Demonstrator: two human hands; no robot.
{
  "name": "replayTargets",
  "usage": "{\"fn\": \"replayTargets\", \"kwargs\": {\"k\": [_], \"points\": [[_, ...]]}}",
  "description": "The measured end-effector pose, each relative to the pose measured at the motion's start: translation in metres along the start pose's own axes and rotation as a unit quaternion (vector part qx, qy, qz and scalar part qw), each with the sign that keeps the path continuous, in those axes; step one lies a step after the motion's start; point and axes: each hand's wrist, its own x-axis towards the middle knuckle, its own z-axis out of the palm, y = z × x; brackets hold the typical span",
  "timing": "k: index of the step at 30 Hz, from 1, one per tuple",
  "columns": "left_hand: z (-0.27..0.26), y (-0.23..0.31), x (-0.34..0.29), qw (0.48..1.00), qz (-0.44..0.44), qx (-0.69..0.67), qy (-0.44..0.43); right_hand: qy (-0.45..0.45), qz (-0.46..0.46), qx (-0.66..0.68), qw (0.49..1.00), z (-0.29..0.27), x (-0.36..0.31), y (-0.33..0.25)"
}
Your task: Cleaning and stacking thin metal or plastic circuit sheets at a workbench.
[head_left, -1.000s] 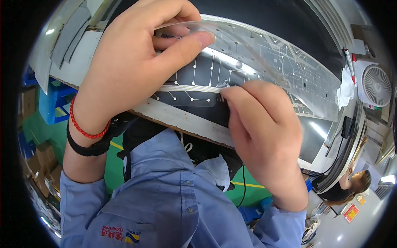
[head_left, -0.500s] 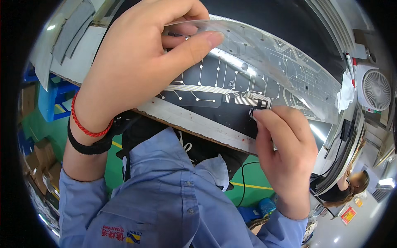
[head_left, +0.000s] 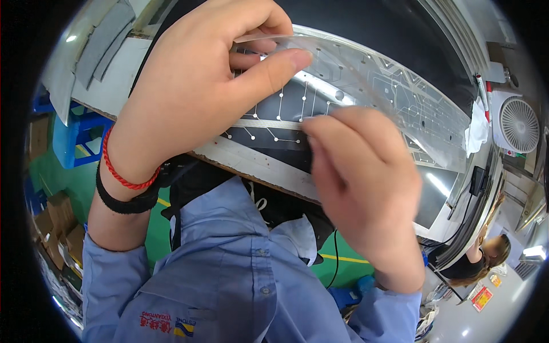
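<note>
Below the workbench (head_left: 257, 171) sit cardboard boxes (head_left: 61, 212), contents unclear; above it, the left hand (head_left: 194, 86) pinches transparent circuit film (head_left: 394, 88); the right hand's (head_left: 372, 166) grip cannot be told.

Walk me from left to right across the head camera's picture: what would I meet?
Blue plastic stool, red braided bracelet, left hand, right hand, crumpled white tissue, round white fan.
</note>
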Motion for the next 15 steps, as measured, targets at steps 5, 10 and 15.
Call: {"fn": "replayTargets", "kwargs": {"k": [5, 10, 15], "points": [[-0.001, 0.001, -0.001, 1.0, -0.009, -0.006, 0.0, -0.031, 0.0, -0.024, 0.999, -0.016, -0.026, 0.01], [-0.002, 0.0, 0.002, 1.0, 0.002, 0.002, -0.022, 0.011, -0.015, -0.005, 1.0, -0.012, -0.017, 0.016], [-0.002, 0.001, 0.002, 1.0, -0.002, -0.014, -0.011, 0.008, -0.011, -0.059, 0.998, -0.021, -0.038, 0.016]]}}
